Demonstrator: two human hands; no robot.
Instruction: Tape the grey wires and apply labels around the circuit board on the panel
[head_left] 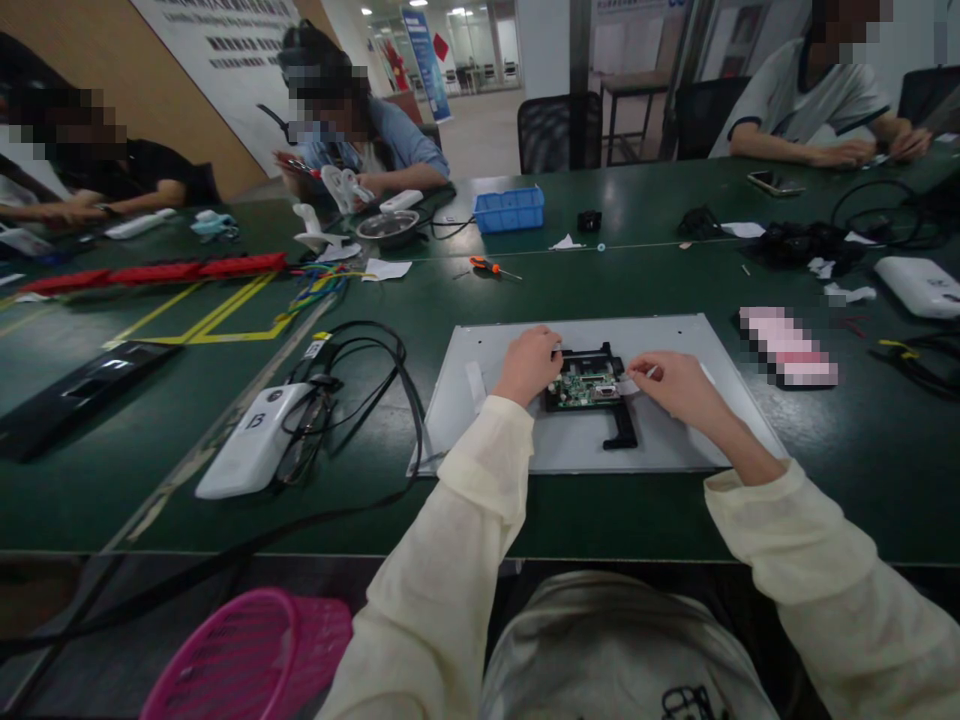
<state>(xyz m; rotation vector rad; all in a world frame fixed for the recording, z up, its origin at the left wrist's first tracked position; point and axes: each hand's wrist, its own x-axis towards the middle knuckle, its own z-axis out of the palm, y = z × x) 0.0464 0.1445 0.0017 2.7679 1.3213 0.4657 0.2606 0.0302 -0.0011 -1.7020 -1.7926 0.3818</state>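
A green circuit board (589, 389) sits in a black plastic frame (621, 430) on a flat grey panel (480, 455). My left hand (525, 366) rests at the frame's upper left corner, its fingers bent and closed on the edge there; the fingertips are partly hidden. At the board's right side, my right hand (679, 385) pinches a small white strip (628, 386), perhaps tape or paper, whose lower end lies by the frame. Another pale strip (475, 386) lies on the panel left of my left hand.
Left of the panel lie a white power bank (259, 440) and black cables (397, 360). A pink phone (787, 345) is at the right. Beyond are an orange-black screwdriver (486, 265) and a blue basket (509, 210). Co-workers sit across the table. A pink basket (255, 660) stands below the edge.
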